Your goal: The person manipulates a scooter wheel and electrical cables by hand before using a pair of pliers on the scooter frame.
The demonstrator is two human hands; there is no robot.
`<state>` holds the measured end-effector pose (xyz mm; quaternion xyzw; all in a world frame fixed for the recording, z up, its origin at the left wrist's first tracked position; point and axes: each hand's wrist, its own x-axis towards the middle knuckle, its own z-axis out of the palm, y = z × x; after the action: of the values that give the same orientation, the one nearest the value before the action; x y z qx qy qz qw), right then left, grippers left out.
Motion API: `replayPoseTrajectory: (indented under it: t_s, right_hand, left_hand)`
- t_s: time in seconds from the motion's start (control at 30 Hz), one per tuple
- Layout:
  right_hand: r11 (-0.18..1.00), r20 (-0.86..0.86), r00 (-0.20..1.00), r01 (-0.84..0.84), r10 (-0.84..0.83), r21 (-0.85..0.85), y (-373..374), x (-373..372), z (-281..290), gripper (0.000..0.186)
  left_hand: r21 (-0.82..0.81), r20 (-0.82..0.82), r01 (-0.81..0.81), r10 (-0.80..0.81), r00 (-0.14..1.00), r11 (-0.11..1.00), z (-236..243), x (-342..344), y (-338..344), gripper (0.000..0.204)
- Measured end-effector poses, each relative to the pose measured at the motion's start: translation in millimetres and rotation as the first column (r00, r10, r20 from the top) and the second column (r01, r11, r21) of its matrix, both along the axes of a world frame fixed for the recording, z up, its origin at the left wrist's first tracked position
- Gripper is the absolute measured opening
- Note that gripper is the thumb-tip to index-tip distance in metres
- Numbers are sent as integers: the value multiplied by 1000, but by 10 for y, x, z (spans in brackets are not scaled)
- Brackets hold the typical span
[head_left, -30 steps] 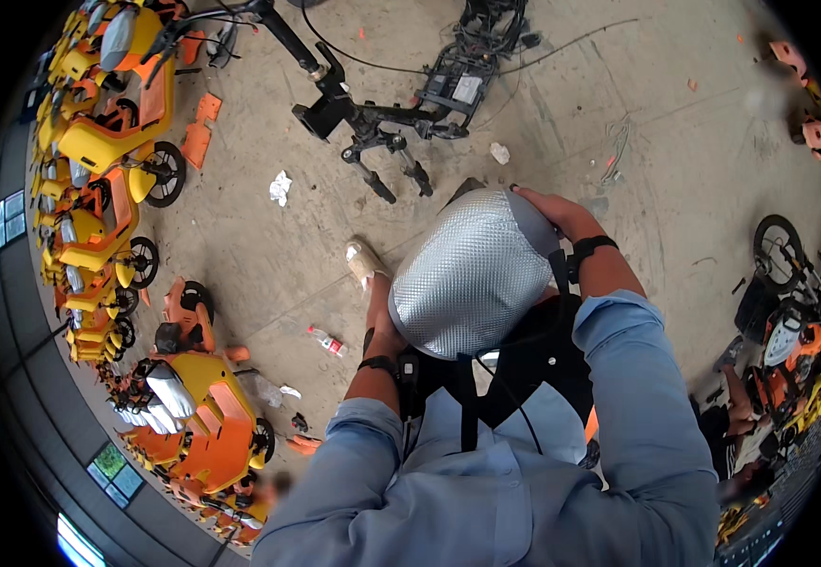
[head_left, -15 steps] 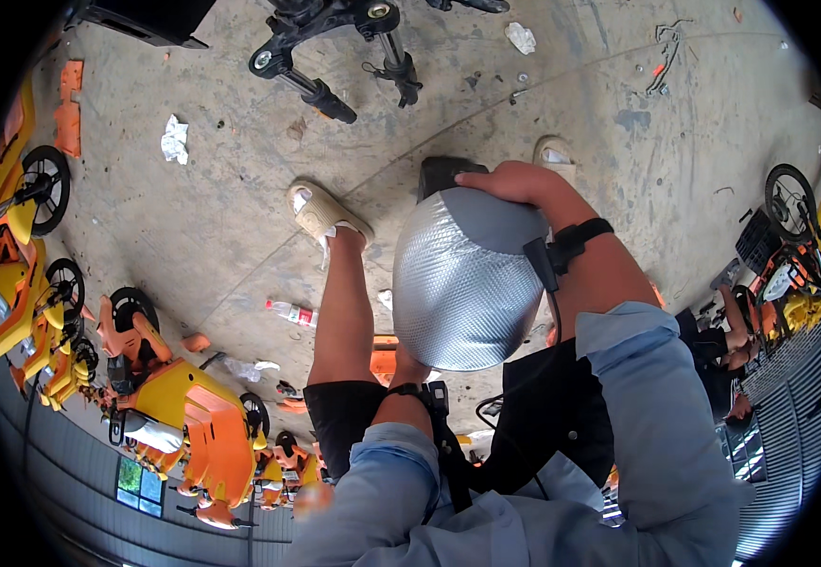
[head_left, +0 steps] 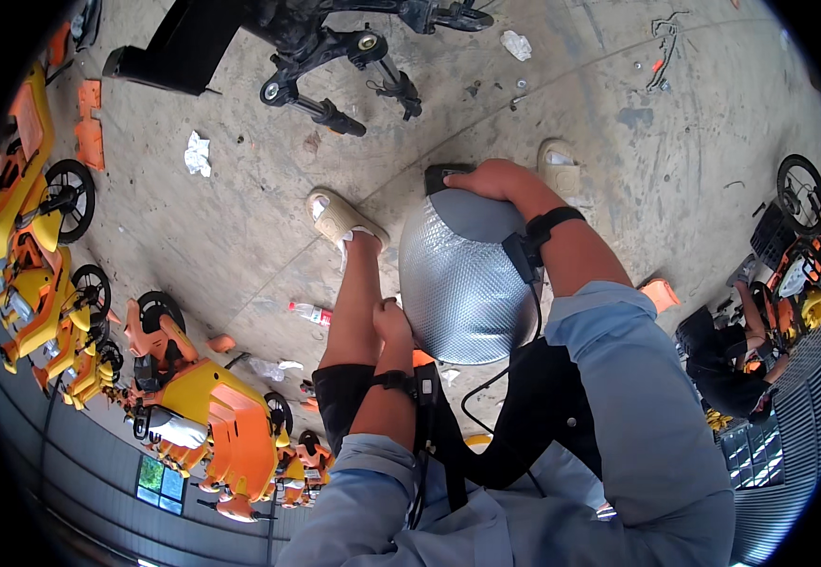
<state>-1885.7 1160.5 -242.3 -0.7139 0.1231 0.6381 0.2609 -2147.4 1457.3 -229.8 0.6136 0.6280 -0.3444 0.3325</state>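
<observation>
A rounded scooter seat (head_left: 467, 283), with a silver quilted-look cover and a plain grey panel at its far end, is held upright between my legs. My right hand (head_left: 493, 180) wraps over its far end, thumb next to a black block-like part (head_left: 440, 178) there. Beside the seat's left edge is my left hand (head_left: 392, 323), its fingers curled closed near my left leg. Whatever those fingers may hold is hidden. The underside of the seat cannot be seen.
A black front fork (head_left: 335, 90) lies on the concrete floor ahead. Yellow-orange scooters (head_left: 226, 425) line the left side. A plastic bottle (head_left: 310, 313) and crumpled paper (head_left: 198, 153) are on the floor. Another person (head_left: 727, 359) crouches at the right by more scooters.
My left hand has come out from under the seat's near end and moved up along its left edge. My right hand keeps its hold on the far end. The view has shifted slightly.
</observation>
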Motion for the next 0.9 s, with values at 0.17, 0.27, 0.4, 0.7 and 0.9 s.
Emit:
replayPoseTrajectory:
  t_s: [0.17,0.27,0.4,0.7,0.9]
  right_hand:
    - [1000,-25,1000,5,-5,-8,-104,19,60,75]
    - [998,-20,1000,17,-18,-53,-144,-57,28,73]
    - [999,-32,999,-30,29,-32,-127,-21,216,67]
    - [996,-80,994,-72,68,-46,198,-218,193,62]
    - [996,-141,989,-45,33,-81,424,-413,-7,61]
  left_hand:
    - [33,301,676,-652,696,736,254,1078,-486,40]
    - [-13,316,780,-738,597,626,134,1408,-664,39]
    - [-42,295,817,-774,560,576,50,1527,-702,39]
    - [-112,286,813,-765,576,571,-26,1658,-641,38]
    - [-203,226,745,-710,667,636,15,1411,-376,37]
